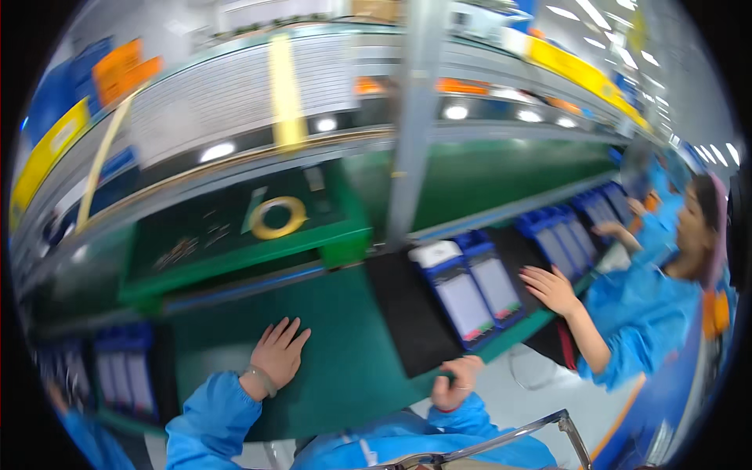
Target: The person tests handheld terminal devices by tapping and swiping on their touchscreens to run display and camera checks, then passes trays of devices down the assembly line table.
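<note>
Ref = black mat (401, 317). 2 blue-framed trays (465, 309) sit on it, right half. Left hand (280, 352): empty, fingers extended, over green worktop (337, 376), left of mat, well apart from trays. Right hand (456, 381): half curled, by mat's near edge, closer to trays; can't tell if gripping. Co-worker's hand (551, 291) right of mat.

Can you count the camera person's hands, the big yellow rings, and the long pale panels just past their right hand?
Camera person's hands: 2 (left hand, right hand)
Big yellow ring: 1
Long pale panels: 2
Total: 5
</note>
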Action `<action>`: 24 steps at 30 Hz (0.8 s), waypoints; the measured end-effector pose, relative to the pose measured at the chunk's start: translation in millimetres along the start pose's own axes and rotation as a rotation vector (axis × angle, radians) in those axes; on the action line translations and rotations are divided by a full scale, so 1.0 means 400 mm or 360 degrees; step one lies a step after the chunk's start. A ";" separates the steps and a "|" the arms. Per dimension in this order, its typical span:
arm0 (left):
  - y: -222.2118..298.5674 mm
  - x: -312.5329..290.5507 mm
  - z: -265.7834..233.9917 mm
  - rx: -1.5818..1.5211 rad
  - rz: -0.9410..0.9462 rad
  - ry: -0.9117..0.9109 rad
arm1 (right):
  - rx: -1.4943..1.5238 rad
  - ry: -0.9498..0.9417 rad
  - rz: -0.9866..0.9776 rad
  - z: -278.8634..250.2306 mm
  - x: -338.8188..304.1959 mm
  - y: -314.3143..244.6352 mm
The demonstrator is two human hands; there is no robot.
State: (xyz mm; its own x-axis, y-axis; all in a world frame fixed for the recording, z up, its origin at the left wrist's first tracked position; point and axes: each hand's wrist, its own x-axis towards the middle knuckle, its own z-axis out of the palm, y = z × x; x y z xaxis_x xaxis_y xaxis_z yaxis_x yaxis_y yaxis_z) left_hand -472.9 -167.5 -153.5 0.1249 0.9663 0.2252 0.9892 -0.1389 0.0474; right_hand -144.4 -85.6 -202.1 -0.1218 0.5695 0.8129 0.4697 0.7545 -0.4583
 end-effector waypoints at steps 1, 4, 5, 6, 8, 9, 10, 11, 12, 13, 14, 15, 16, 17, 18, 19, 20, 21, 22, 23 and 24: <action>-0.026 -0.056 -0.007 0.0123 -0.0121 0.0021 | -0.0011 0.0014 -0.0013 -0.003 0.001 0.000; -0.090 -0.216 -0.040 0.0445 -0.0466 0.0048 | -0.0065 0.0001 -0.0045 -0.011 -0.001 0.010; -0.099 -0.235 -0.060 0.0577 -0.0543 -0.0009 | -0.0057 0.0064 -0.0069 -0.004 -0.012 0.038; -0.121 -0.290 -0.072 0.0682 -0.0632 0.0006 | 0.0015 0.0052 -0.0099 0.003 0.006 0.028; -0.157 -0.359 -0.096 0.0808 -0.0804 -0.0118 | -0.0007 -0.0035 -0.0064 -0.002 0.003 0.030; -0.184 -0.394 -0.094 0.0900 -0.0838 -0.0140 | 0.0070 -0.0067 -0.0076 0.024 0.003 0.020; -0.207 -0.419 -0.104 0.0853 -0.0855 -0.0171 | 0.0126 -0.0085 -0.0074 0.047 0.001 0.009; -0.222 -0.431 -0.117 0.0795 -0.0850 -0.0199 | 0.0159 -0.0098 -0.0064 0.061 -0.002 -0.001; -0.224 -0.440 -0.125 0.0822 -0.0832 -0.0167 | 0.0182 -0.0109 -0.0054 0.072 -0.004 -0.010; -0.214 -0.430 -0.142 0.0860 -0.0937 -0.0188 | 0.0191 -0.0111 -0.0041 0.080 -0.008 -0.016; -0.202 -0.419 -0.160 0.0891 -0.1036 -0.0209 | 0.0192 -0.0115 -0.0027 0.079 -0.013 -0.021; -0.213 -0.412 -0.170 0.0948 -0.1132 -0.0359 | 0.0186 -0.0116 -0.0014 0.077 -0.017 -0.025; -0.222 -0.405 -0.174 0.0952 -0.1233 -0.0530 | 0.0174 -0.0112 -0.0004 0.072 -0.019 -0.024; -0.230 -0.395 -0.178 0.0952 -0.1329 -0.0701 | 0.0159 -0.0106 0.0005 0.065 -0.019 -0.022; -0.240 -0.387 -0.190 0.0953 -0.1351 -0.0858 | 0.0141 -0.0099 0.0013 0.058 -0.019 -0.020; -0.257 -0.382 -0.205 0.0873 -0.1278 -0.0911 | 0.0123 -0.0090 0.0017 0.050 -0.015 -0.012; -0.266 -0.355 -0.236 0.0800 -0.1117 -0.1124 | 0.0090 -0.0080 0.0027 0.038 -0.013 -0.002; -0.270 -0.332 -0.261 0.0729 -0.0950 -0.1331 | 0.0058 -0.0070 0.0037 0.026 -0.010 0.010; -0.279 -0.331 -0.266 0.0742 -0.0829 -0.1330 | 0.0026 -0.0059 0.0042 0.015 -0.005 0.016; -0.277 -0.327 -0.265 0.0741 -0.0788 -0.1383 | 0.0008 -0.0076 0.0032 0.013 0.002 0.006; -0.271 -0.322 -0.265 0.0742 -0.0747 -0.1437 | -0.0009 -0.0096 0.0015 0.012 0.007 0.004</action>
State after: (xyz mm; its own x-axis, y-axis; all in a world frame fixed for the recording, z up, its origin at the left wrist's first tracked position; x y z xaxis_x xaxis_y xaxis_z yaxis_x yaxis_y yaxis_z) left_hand -604.5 -299.8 -84.4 -0.4456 0.7308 -0.5170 0.8614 0.1928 -0.4700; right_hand -148.1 -81.2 -202.5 -0.1696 0.5954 0.7853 0.4759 0.7473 -0.4638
